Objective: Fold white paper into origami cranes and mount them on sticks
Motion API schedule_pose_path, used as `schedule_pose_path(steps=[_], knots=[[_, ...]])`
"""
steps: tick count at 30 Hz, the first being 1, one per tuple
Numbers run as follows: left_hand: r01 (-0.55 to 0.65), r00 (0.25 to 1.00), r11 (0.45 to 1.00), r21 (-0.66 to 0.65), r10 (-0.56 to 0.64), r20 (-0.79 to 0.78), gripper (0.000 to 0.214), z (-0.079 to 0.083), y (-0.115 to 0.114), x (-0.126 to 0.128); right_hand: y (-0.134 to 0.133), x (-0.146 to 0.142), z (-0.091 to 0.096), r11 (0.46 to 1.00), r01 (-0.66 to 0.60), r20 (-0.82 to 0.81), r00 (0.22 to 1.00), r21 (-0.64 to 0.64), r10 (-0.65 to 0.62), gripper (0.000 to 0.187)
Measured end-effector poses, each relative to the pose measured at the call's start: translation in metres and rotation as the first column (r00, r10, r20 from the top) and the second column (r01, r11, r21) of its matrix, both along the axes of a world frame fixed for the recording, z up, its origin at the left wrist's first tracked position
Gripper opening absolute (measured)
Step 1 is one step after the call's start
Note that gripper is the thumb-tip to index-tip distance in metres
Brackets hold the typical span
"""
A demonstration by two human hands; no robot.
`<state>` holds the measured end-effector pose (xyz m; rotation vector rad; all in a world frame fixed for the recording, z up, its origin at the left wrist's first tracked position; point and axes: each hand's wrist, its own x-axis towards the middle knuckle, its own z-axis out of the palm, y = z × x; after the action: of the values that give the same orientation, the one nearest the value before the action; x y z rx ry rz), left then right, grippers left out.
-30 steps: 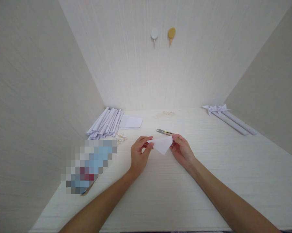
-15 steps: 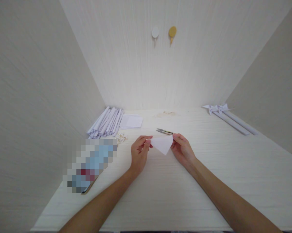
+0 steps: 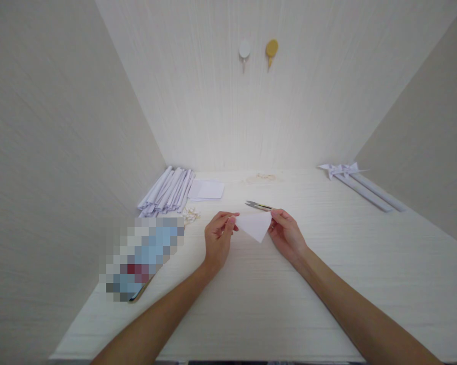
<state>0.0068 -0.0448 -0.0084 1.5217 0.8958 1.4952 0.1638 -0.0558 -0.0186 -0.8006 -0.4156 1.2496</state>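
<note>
A white sheet of paper folded into a triangle [image 3: 254, 226] is stretched between my hands above the table, one corner pointing down toward me. My left hand [image 3: 219, 236] pinches its left corner between thumb and fingers. At the right corner, my right hand [image 3: 286, 230] grips the paper the same way, thumb on top. Just beyond the paper lies a pair of small thread snips [image 3: 257, 205], blades to the left, its other end partly behind my right fingers.
Rolled white paper sticks [image 3: 167, 190] are piled at the back left, beside square paper sheets [image 3: 206, 189] and small whitish bits [image 3: 190, 215]. A pixelated flat object [image 3: 144, 258] lies left. Two paper pinwheels [image 3: 342, 171] on sticks rest at the back right. Two hooks [image 3: 272, 48] hang on the wall.
Both hands keep hold of the folded paper with almost no movement. The whole view has shifted very slightly.
</note>
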Motion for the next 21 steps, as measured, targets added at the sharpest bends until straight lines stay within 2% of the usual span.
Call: schedule_pose_path(steps=[21], knots=[[0.010,0.999,0.999,-0.047,-0.007,0.054,0.020,0.0003,0.0005,-0.0016,0.0001,0.0009,-0.0018,1.000,-0.002,0.019,1.000,0.024,0.001,0.020]])
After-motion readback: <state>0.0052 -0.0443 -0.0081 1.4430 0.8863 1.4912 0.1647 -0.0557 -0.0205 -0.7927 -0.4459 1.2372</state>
